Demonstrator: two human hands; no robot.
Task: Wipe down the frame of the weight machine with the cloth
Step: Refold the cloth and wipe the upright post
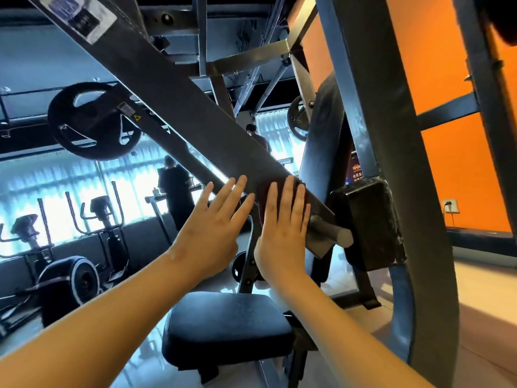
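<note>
Landmark: diagonal beam of the weight machine frame, running from upper left down to lower right.

- Right hand: fingers straight, palm flat against the lower end of the beam, pressing the cloth onto the metal. It does not curl round anything.
- Cloth: dark reddish, trapped between the right palm and the beam. Only its edges show around the fingers.
- Left hand: fingers straight and spread, holding nothing. It is just beside the right hand but not touching it. The fingertips reach the beam's lower edge; cannot tell whether they make contact.
- Steel peg: sticks out of the beam's lower end, just beside the right hand's little finger.
- Black pad block: just beyond the beam's lower end.
- Weight plate: hangs behind the beam, below its upper stretch.
- Seat pad: well below the beam, under both forearms.
- Orange wall: far side of the beam's lower end.
</note>
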